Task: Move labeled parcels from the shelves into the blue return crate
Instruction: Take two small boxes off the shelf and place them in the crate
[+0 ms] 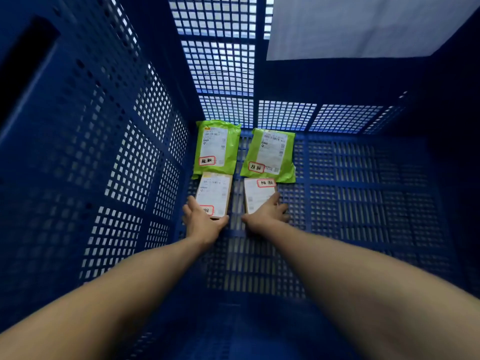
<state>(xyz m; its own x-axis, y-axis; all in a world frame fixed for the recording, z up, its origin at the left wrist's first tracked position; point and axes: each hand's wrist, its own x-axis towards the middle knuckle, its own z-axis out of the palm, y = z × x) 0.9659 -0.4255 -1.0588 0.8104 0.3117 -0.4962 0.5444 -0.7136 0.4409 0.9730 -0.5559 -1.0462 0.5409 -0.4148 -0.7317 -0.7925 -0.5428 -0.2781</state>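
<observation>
I look down into the deep blue crate [363,209], both arms reaching to its slatted floor. Two green bag parcels lie at the far left corner: the left green parcel [217,146] and the right green parcel [270,154], each with a white label and a red-edged sticker. In front of them lie two brown box parcels. My left hand [202,222] grips the near end of the left box parcel [214,192]. My right hand [268,213] rests on the near end of the right box parcel [257,194], fingers spread over it.
Perforated blue walls rise on all sides, the left wall [104,152] close to the parcels. A white sheet [363,24] shows beyond the far wall at upper right. The floor's right half holds nothing.
</observation>
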